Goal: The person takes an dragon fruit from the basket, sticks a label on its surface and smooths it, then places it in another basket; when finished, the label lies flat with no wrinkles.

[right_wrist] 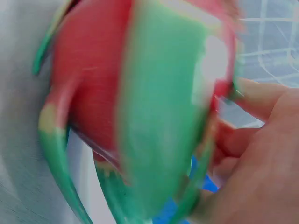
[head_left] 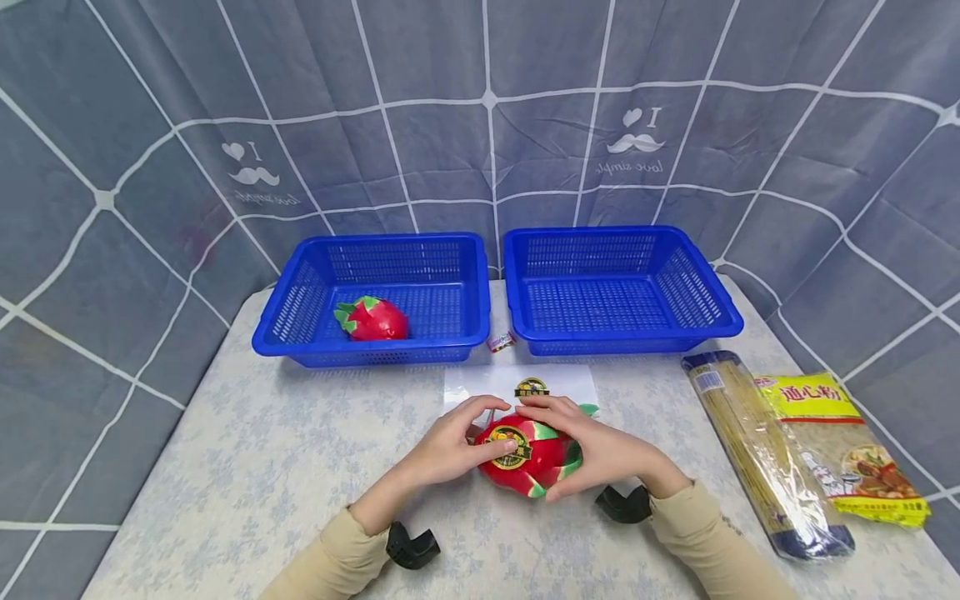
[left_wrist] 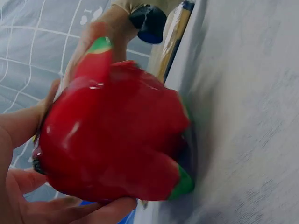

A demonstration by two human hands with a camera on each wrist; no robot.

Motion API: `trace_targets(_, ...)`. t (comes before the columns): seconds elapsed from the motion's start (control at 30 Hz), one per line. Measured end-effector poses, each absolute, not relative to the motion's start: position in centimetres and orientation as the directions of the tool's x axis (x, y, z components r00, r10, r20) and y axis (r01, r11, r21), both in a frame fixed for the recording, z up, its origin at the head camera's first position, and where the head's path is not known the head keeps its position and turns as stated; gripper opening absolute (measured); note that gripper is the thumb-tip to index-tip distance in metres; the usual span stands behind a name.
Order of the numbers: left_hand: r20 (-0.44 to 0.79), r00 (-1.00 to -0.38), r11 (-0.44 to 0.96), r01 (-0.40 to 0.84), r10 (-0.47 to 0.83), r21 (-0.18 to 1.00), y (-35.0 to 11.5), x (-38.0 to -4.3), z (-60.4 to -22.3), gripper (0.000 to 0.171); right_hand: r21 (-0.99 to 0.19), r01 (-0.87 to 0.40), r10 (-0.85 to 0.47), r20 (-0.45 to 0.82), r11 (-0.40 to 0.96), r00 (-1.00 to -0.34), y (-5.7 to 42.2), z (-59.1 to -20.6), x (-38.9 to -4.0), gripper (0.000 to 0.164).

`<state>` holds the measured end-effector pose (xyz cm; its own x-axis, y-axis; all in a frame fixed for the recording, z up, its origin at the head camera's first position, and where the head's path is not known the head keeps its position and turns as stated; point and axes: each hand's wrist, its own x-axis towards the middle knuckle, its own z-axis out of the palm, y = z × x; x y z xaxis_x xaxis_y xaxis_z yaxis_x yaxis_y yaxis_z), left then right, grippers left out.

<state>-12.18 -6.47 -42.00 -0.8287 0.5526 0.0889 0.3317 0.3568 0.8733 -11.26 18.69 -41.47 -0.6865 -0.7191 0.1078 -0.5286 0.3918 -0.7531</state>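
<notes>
A glossy red dragon fruit [head_left: 551,454] with green-tipped scales lies on its side between both hands, close over the table. My left hand [head_left: 450,446] grips its left end, the thumb on a black-and-gold round sticker [head_left: 504,450] on the skin. Curled about the leafy right end is my right hand [head_left: 611,450], fingers over the top and thumb at the near side. In the left wrist view, the red end of the dragon fruit [left_wrist: 112,135] fills the middle. Long green scales of the dragon fruit [right_wrist: 159,116] blur across the right wrist view.
Just behind the hands, a white sheet [head_left: 480,379] bears another sticker [head_left: 532,387]. A left blue basket [head_left: 390,347] contains a second dragon fruit [head_left: 378,320]; a right blue basket [head_left: 622,343] stands beside it. A small wrapper [head_left: 501,341], bagged noodles [head_left: 765,454] and a yellow pasta bag [head_left: 847,450] lie around.
</notes>
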Motion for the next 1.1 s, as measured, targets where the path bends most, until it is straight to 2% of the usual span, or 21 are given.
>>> trace_targets(0.1,0.102,-0.827,0.354,0.344,0.553,0.87,-6.6,-12.1,-41.9,0.051,-0.789,-0.491,-0.661,0.149,0.369,-0.736,18.6,-41.4,-11.4,0.076)
trace_targets(0.23,0.127,-0.822,0.319,0.351,0.554,0.88,-6.6,-12.2,-42.0,0.054,-0.763,-0.501,-0.516,0.259,0.409,-0.816,17.7,-41.7,-11.5,0.058)
trace_targets(0.37,0.122,-0.835,0.324,0.337,0.537,0.884,-6.4,-12.3,-42.1,0.052,-0.749,-0.52,-0.457,0.324,0.411,-0.828,16.8,-42.3,-11.3,0.06)
trace_targets(0.5,0.105,-0.845,0.313,0.306,0.524,0.899,-6.2,-12.3,-42.3,0.052,-0.74,-0.511,-0.443,0.318,0.437,-0.838,16.2,-42.9,-11.2,0.06)
trace_targets(0.63,0.1,-0.841,0.218,0.25,0.532,0.943,-5.9,-12.2,-42.5,0.052,-0.748,-0.494,-0.433,0.304,0.443,-0.849,16.1,-43.2,-11.1,0.054)
trace_targets(0.83,0.022,-0.843,-0.027,0.009,0.537,1.0,-5.1,-12.0,-43.0,0.041,-0.748,-0.506,-0.457,0.303,0.43,-0.836,16.2,-43.2,-11.3,0.051)
trace_targets(0.93,-0.013,-0.858,-0.098,-0.074,0.513,0.993,-4.8,-11.8,-43.0,0.032,-0.77,-0.493,-0.45,0.302,0.405,-0.84,16.1,-43.1,-11.3,0.052)
trace_targets(1.1,0.016,-0.86,-0.079,-0.028,0.509,0.996,-4.8,-11.9,-43.2,0.022,-0.815,-0.45,-0.439,0.275,0.366,-0.855,16.1,-43.1,-11.3,0.048)
